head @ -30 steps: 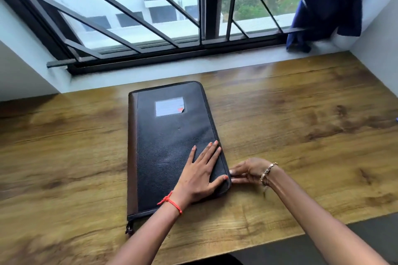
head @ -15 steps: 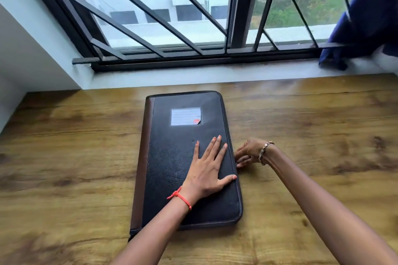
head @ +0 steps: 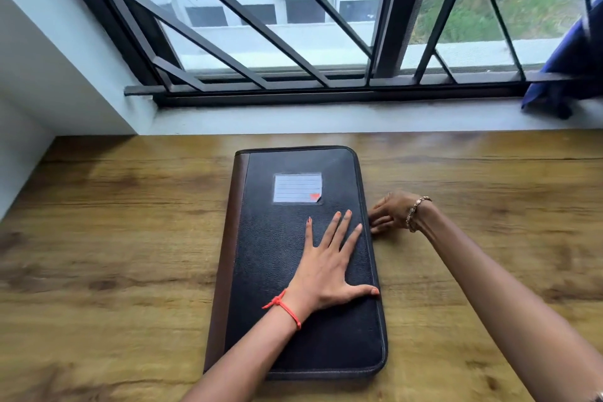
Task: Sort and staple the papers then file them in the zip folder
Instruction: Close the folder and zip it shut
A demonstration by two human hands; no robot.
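Pinning the black leather zip folder with a brown spine [head: 270, 254] flat on the wooden desk [head: 130, 238], the left hand [head: 326, 268] is pressing with straight, spread fingers while the right hand [head: 393, 212] is curling at its right edge, whether pinching a zip pull I cannot tell, and is likely needing a steady draw along that edge.

Left grip [head: 321, 271] is wearing a thin orange-red cord bracelet [head: 284, 305] at the wrist, knotted, with short loose ends sticking out. Its fingernails [head: 338, 213] are showing coral-orange polish. Right grip [head: 390, 214] is wearing a slim chain bracelet [head: 414, 214] of pale and gold-toned links at the wrist. Both forearms are showing bare up to the frame edge
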